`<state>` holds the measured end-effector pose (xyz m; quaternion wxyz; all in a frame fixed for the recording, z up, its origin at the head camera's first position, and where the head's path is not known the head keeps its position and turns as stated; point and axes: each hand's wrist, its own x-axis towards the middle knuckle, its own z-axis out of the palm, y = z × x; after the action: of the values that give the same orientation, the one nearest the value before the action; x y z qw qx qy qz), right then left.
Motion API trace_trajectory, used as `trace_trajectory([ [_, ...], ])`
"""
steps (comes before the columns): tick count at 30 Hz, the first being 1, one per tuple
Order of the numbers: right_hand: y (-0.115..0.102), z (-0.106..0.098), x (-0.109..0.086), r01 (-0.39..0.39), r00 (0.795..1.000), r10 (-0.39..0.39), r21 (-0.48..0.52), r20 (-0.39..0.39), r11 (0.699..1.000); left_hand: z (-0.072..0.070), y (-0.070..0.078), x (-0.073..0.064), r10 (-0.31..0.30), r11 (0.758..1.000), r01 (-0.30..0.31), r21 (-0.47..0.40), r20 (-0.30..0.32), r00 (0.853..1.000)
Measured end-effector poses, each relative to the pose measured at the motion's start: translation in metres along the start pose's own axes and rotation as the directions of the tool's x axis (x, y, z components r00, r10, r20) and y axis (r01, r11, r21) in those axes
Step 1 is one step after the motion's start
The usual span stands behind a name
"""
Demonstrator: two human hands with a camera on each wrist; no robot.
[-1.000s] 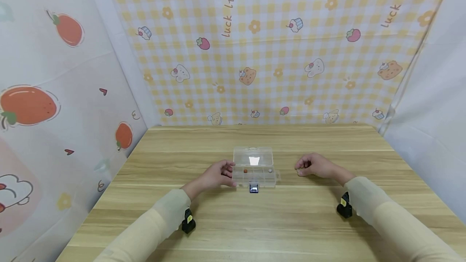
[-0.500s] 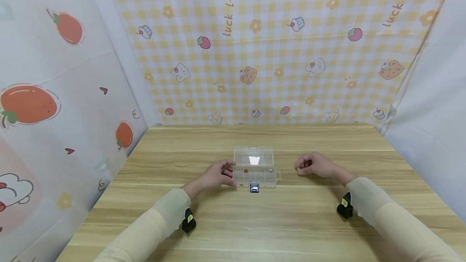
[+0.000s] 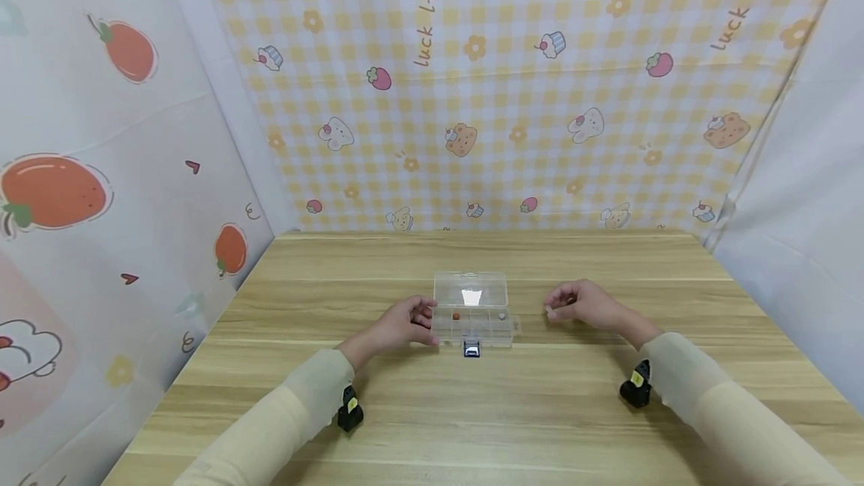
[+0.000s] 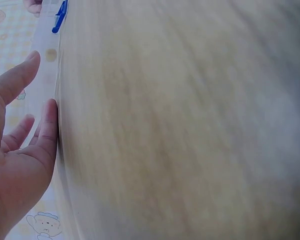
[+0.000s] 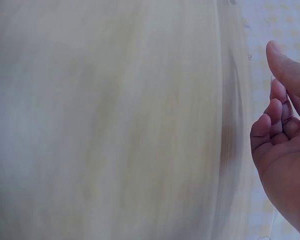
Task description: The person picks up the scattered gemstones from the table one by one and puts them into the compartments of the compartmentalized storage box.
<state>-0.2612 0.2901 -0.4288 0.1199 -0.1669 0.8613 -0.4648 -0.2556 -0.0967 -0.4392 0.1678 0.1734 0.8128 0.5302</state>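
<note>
A clear plastic compartment box (image 3: 481, 334) lies on the table with its lid (image 3: 469, 289) laid back and a blue latch (image 3: 472, 350) at its front. One left compartment holds an orange bead (image 3: 456, 316), and a white bead (image 3: 502, 316) sits at the right. My left hand (image 3: 403, 323) holds the box's left end, index finger at the hinge side and thumb at the front corner. To the right of the box, my right hand (image 3: 586, 304) pinches a small pale, see-through piece (image 3: 550, 312) between thumb and forefinger; the piece's kind cannot be made out.
The wood-grain table (image 3: 466, 418) reaches back to a yellow checked cloth (image 3: 499, 96). White cloth (image 3: 803, 193) hangs on the right, printed cloth (image 3: 169, 133) on the left. A black wrist camera (image 3: 350, 412) hangs under the left forearm, another wrist camera (image 3: 636, 387) under the right.
My right hand has risen slightly and shifted a little left, and the pale piece now shows more clearly at its fingertips. The left hand and the box keep their places.
</note>
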Motion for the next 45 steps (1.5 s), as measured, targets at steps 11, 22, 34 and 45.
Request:
trace_trajectory([
  [11,-0.008,0.013,0.003,0.031,0.999,-0.031,0.01,-0.031,0.999,-0.001,0.002,-0.003,0.002,1.0,-0.001,-0.007,0.017,1.0],
  [22,-0.021,0.027,0.007,0.103,0.995,-0.102,0.051,-0.017,0.993,-0.003,0.0,-0.003,0.001,1.0,-0.001,-0.004,0.024,1.0],
  [34,-0.033,0.046,0.016,0.124,0.991,-0.127,0.06,0.051,0.99,-0.003,0.001,-0.003,-0.013,1.0,0.013,-0.01,0.016,1.0],
  [45,-0.033,0.057,0.022,0.166,0.983,-0.168,0.033,0.071,0.985,-0.002,0.0,-0.001,-0.012,1.0,0.013,-0.014,0.012,1.0],
])
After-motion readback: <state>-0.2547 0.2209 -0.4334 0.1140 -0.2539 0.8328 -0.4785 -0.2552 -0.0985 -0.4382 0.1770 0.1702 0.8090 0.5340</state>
